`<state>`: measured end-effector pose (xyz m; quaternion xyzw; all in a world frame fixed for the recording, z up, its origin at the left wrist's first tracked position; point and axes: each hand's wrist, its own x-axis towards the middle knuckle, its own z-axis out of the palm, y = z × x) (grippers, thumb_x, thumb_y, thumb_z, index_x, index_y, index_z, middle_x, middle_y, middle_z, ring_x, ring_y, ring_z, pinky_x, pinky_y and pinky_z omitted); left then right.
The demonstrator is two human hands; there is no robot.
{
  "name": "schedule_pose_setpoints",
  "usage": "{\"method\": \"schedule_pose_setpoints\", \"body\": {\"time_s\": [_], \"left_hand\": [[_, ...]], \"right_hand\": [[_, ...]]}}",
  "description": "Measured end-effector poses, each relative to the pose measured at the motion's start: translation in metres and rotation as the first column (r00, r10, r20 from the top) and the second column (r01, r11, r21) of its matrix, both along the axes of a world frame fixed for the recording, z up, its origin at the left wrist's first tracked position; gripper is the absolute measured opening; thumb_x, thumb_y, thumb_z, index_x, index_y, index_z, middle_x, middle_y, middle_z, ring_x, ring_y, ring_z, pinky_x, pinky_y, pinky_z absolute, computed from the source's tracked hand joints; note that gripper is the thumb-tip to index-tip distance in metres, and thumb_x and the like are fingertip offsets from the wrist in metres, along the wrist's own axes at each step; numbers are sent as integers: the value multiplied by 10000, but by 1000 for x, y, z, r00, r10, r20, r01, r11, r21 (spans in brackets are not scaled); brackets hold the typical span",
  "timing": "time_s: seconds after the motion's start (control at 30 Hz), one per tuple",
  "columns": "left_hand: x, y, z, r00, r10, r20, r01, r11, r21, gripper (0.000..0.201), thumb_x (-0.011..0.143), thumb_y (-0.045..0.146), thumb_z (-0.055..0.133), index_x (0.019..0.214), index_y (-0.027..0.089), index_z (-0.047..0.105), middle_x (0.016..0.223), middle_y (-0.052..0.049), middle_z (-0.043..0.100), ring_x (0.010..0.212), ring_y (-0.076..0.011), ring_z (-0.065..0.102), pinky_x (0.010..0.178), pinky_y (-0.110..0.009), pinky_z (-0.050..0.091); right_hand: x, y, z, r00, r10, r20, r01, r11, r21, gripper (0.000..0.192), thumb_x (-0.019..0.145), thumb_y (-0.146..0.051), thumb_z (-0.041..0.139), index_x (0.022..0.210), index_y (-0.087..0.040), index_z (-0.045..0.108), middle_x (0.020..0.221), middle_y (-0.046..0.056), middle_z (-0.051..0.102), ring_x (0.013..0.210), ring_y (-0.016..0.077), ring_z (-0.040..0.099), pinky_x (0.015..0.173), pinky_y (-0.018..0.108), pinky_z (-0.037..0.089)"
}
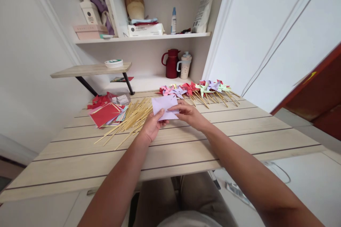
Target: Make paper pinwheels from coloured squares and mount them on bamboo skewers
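Forearms: both of mine reach forward over the wooden table (80, 156), converging.
Left hand (152, 126): palm up, thumb pinching the lilac paper's near edge.
Right hand (189, 113): fingers pinching its right edge.
Lilac paper (164, 106): held between both hands, just above the tabletop.
Beyond: bamboo sticks (130, 118) left, finished pinwheels (197, 88) behind.
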<state>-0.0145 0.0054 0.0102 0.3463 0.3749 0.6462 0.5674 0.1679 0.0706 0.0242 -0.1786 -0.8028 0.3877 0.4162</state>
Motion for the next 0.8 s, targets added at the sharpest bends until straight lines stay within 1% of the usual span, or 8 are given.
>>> {"method": "schedule_pose_setpoints", "body": {"time_s": [0.17,0.23,0.33,0.43,0.57,0.67,0.73,0.8], "left_hand": [[2,-1,-1,998,-64,-22,63,998,-6,441,724,489,836,1016,170,752,937,-88,760,676,-154,645,603,-270,485],[2,0,0,998,-68,1,68,998,-5,467,745,537,804,1029,170,753,995,-106,766,731,-174,669,628,-278,489],[0,1,0,998,-55,33,55,998,10,462,750,530,803,1035,170,753,1040,-116,768,809,-195,691,668,-282,492],[-1,2,-1,997,-78,19,77,997,25,431,733,475,831,1006,150,757,986,-119,772,771,-186,691,690,-288,499],[-2,2,-1,993,-120,-8,120,992,32,413,743,445,826,988,119,763,924,-134,776,690,-170,681,651,-280,499],[-1,2,-1,993,-114,9,114,993,23,424,736,418,838,1027,120,757,956,-135,782,679,-173,691,634,-281,515],[0,3,-1,995,-92,48,90,995,34,434,735,390,845,1074,137,748,1053,-134,778,797,-207,727,695,-299,552],[1,4,-2,993,-74,89,70,996,50,437,751,370,837,1118,154,737,1163,-128,757,977,-244,730,811,-330,575]], "right_hand": [[-1,0,0,999,33,-5,-33,999,-1,199,861,-452,718,872,-268,794,986,61,631,998,249,587,922,414,478],[-1,3,-1,999,34,-12,-34,999,-13,197,841,-459,744,858,-268,791,945,55,644,977,249,595,927,425,474],[1,6,-1,1000,14,-24,-15,999,-49,235,832,-489,746,861,-259,786,914,49,660,951,242,607,913,427,489],[2,7,-1,998,40,-45,-45,989,-140,290,826,-516,740,862,-230,772,896,46,684,882,218,630,866,403,518],[1,4,-2,996,88,-19,-90,968,-233,314,864,-509,695,865,-200,753,824,40,705,785,192,632,796,365,534],[0,4,-4,996,85,-32,-91,963,-256,250,859,-452,710,913,-213,763,874,39,717,817,195,638,816,365,530],[0,6,-5,997,59,-56,-70,973,-219,211,846,-414,728,947,-236,778,964,47,713,904,213,640,864,381,519],[0,9,-6,998,21,-66,-31,988,-154,200,852,-390,726,993,-264,793,1064,59,684,1019,235,618,934,404,493]]}}
